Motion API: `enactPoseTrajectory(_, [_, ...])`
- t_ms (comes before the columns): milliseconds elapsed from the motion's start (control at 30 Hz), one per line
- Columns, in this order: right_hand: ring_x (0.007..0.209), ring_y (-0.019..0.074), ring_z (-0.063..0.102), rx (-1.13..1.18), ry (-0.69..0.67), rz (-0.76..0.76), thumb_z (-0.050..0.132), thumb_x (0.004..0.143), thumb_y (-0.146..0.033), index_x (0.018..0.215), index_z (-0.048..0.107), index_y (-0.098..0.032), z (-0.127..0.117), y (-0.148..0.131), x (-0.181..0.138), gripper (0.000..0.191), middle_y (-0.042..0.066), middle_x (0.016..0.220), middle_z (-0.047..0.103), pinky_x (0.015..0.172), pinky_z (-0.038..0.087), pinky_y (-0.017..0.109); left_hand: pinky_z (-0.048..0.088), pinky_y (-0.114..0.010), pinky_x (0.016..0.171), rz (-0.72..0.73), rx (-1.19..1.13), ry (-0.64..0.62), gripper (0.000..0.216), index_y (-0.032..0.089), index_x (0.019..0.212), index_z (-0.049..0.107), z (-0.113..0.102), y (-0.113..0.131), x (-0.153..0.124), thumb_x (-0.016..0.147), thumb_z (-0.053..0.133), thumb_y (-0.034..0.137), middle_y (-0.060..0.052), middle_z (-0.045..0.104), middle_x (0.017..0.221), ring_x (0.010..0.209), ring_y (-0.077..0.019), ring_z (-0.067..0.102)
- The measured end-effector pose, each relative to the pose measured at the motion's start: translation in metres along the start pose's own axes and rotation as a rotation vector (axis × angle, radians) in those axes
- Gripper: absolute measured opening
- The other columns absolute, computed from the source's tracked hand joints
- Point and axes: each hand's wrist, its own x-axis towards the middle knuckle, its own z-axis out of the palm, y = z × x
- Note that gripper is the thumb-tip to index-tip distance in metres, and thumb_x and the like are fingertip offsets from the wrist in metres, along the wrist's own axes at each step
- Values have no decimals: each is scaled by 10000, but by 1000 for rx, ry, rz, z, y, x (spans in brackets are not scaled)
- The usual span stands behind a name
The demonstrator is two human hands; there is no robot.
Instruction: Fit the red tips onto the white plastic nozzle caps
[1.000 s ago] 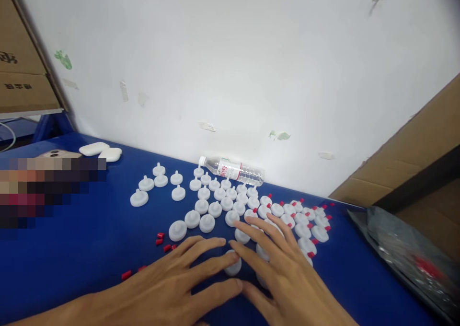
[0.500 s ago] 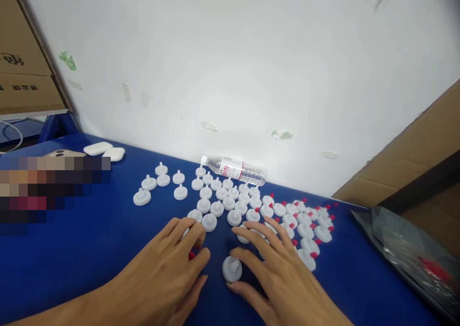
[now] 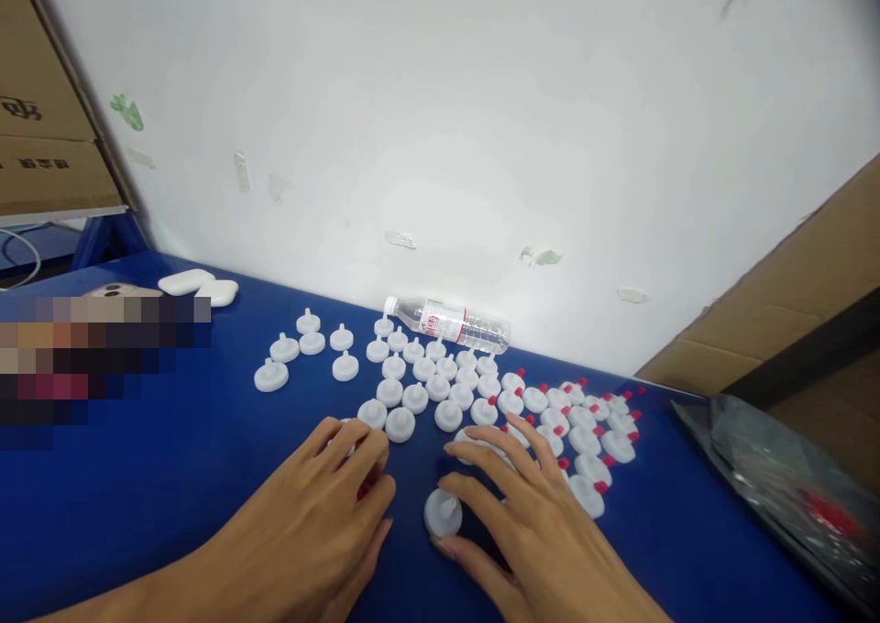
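The right hand (image 3: 536, 513) pinches a white cap (image 3: 440, 516), probably light, stiff, best held by its rim; the left hand (image 3: 322, 508) curls, its hold unclear.

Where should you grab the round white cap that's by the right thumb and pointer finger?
Probably by opposite edges of its wide rim, thumb on the near side, pointer finger on the far side, with the right hand coming from the right. The white cap seems to sit flat with its narrow spout up, so the rim looks steadier to pinch.
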Motion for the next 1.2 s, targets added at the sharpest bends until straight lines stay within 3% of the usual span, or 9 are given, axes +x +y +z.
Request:
enactPoseTrajectory(233, [1309, 297, 639, 15, -14, -5, 610, 1057, -384, 1237, 678, -284, 1, -1, 2, 217, -8, 1316, 725, 1170, 455, 655, 353, -454, 888, 29, -8, 10, 193, 194, 817, 666, 5, 1, -2, 991, 584, 187, -53, 628, 902, 931, -275, 513])
enactPoseTrajectory(433, [1292, 281, 653, -19, 8, -36, 587, 1069, -393, 1226, 685, -267, 4, -3, 2, 224, -4, 1293, 736, 1200, 430, 622, 408, -404, 850, 24, -34, 80, 309, 197, 786, 631, 13, 2, -5, 1073, 527, 247, -50, 637, 939, 905, -244, 550])
enactPoseTrajectory(600, [1283, 205, 666, -39, 119, -81, 529, 1102, -378, 1226, 674, -232, -2, -5, 3, 240, 6, 1359, 722, 1290, 310, 487, 467, -360, 813, 44, 18, 162, 428, 187, 837, 629, 10, 1, 1, 1151, 344, 243, -44, 673, 873, 838, -215, 609])
enactPoseTrajectory(800, [1219, 93, 681, 33, 133, -129, 535, 1094, -231, 1229, 637, -205, -8, -7, 4, 171, -34, 1270, 759, 1326, 91, 335, 464, -286, 699, 44, -157, 213, 324, 215, 934, 610, 3, 1, -1, 1163, 388, 271, 58, 670, 730, 620, -125, 612])
enactPoseTrajectory(1000, [885, 90, 731, -7, 208, -140, 465, 1117, -188, 1183, 683, -183, -4, -14, 10, 228, -34, 978, 774, 1308, 156, 318, 522, -181, 785, 59, -168, 186, 290, 254, 1033, 665, -3, 0, -7, 1143, 439, 401, 38, 728, 860, 791, -101, 702])
enactPoseTrajectory(1200, [925, 102, 746, 65, 329, -119, 466, 1136, -408, 1078, 699, -205, 4, -13, 9, 314, -15, 1020, 785, 1291, 207, 323, 553, -170, 842, 94, -142, 194, 279, 258, 1066, 674, 5, -1, -7, 1091, 516, 487, 5, 729, 948, 891, -122, 718])
